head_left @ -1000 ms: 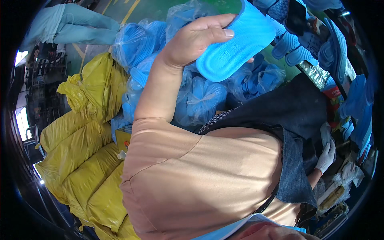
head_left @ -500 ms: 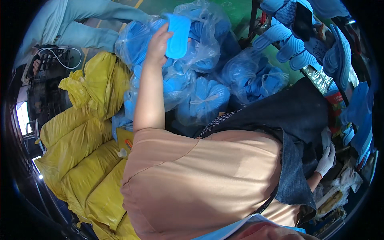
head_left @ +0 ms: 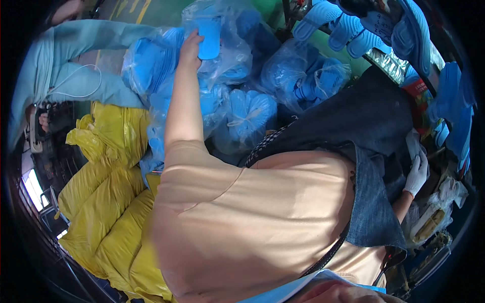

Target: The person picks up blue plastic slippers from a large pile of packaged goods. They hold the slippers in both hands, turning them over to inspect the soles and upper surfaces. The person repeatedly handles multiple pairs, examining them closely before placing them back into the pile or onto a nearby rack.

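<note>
My bare left hand (head_left: 189,53) is stretched far out in front, its fingers closed on the edge of a blue insole (head_left: 209,40). The insole hangs over clear plastic bags packed with more blue insoles (head_left: 247,108). At the right, my right hand (head_left: 417,175), in a white glove, is low beside my dark denim apron (head_left: 364,116). Its fingers are curled by a pale, translucent strip (head_left: 413,143); what exactly they hold is hard to make out.
Yellow sacks (head_left: 108,202) are piled at the left. A person in light blue trousers (head_left: 101,40) is at the far left. Blue insoles hang on a rack (head_left: 364,43) at the upper right. A crumpled clear bag (head_left: 434,214) lies below my right hand.
My view has shifted, and the bags and rack sit differently in it. My left hand is stretched further out with the insole still held. The gloved right hand stays beside the apron.
</note>
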`<state>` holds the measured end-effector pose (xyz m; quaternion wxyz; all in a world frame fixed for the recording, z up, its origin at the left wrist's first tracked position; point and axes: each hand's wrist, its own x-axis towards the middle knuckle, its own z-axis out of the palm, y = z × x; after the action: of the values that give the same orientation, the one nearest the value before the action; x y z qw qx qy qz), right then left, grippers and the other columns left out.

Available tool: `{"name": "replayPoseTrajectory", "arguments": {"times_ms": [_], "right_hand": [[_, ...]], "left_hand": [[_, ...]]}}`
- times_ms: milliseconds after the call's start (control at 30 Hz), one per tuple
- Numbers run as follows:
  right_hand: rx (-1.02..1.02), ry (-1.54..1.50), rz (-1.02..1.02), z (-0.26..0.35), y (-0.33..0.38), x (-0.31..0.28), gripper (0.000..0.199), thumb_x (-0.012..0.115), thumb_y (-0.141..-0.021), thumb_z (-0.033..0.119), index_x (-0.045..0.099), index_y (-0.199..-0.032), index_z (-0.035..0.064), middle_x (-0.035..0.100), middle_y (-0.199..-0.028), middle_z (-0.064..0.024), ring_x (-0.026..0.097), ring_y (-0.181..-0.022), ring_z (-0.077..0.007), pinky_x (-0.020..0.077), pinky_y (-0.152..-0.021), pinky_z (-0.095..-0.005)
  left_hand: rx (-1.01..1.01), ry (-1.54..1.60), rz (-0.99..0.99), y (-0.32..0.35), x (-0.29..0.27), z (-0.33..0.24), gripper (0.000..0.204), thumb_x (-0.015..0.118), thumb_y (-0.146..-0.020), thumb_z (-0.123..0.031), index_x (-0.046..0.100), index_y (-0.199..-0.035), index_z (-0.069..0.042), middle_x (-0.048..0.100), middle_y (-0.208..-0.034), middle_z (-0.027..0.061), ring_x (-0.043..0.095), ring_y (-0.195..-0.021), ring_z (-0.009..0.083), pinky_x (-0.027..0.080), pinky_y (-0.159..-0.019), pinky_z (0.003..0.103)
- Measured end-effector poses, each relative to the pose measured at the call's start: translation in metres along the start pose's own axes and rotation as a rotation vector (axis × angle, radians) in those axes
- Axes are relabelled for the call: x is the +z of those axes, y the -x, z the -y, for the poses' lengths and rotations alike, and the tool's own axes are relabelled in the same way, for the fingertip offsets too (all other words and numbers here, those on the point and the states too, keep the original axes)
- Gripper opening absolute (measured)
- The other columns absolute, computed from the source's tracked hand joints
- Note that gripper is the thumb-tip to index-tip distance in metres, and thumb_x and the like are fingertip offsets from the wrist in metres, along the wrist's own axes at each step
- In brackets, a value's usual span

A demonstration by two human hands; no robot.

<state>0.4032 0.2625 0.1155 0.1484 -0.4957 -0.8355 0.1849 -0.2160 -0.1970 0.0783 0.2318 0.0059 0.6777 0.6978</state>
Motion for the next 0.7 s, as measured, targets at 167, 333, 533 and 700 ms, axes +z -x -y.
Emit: {"name": "replayPoseTrajectory", "arguments": {"times_ms": [167, 333, 533, 700], "right_hand": [[0.035, 0.042, 0.024, 0.006, 0.002, -0.011, 0.034, 0.052, -0.097, 0.019, 0.058, -0.122, -0.0026, 0.062, -0.122, -0.0149, 0.057, -0.113, -0.0253, 0.0420, -0.097, -0.0320], [-0.043, 0.054, 0.019, -0.022, -0.004, 0.007, 0.035, 0.049, -0.099, 0.020, 0.056, -0.127, -0.0004, 0.060, -0.125, -0.0139, 0.056, -0.116, -0.0228, 0.0418, -0.099, -0.0322], [0.029, -0.238, -0.050, 0.009, -0.004, -0.004, 0.034, 0.049, -0.099, 0.020, 0.056, -0.127, 0.0014, 0.060, -0.126, -0.0109, 0.057, -0.115, -0.0206, 0.0425, -0.099, -0.0303], [0.044, -0.780, 0.098, 0.146, 0.000, -0.021, 0.029, 0.051, -0.096, 0.011, 0.059, -0.119, -0.0035, 0.062, -0.115, -0.0130, 0.062, -0.102, -0.0186, 0.0499, -0.088, -0.0309]], "left_hand": [[-0.104, 0.078, -0.032, 0.011, 0.005, 0.008, 0.050, 0.048, -0.088, -0.007, 0.045, -0.137, 0.000, 0.055, -0.128, 0.0172, 0.060, -0.110, 0.0267, 0.049, -0.093, 0.039], [0.028, 0.000, 0.037, 0.047, 0.033, -0.024, 0.053, 0.051, -0.085, -0.007, 0.044, -0.137, 0.002, 0.061, -0.119, 0.0164, 0.065, -0.099, 0.0278, 0.051, -0.087, 0.040], [0.175, 0.138, 0.250, 0.102, 0.087, -0.066, 0.050, 0.044, -0.087, -0.001, 0.043, -0.137, 0.003, 0.064, -0.110, 0.0187, 0.068, -0.090, 0.0294, 0.056, -0.080, 0.038], [0.086, 0.283, 0.638, 0.150, 0.152, -0.086, 0.057, 0.051, -0.088, -0.011, 0.034, -0.140, 0.006, 0.057, -0.124, 0.0221, 0.065, -0.101, 0.0331, 0.054, -0.087, 0.046]]}}
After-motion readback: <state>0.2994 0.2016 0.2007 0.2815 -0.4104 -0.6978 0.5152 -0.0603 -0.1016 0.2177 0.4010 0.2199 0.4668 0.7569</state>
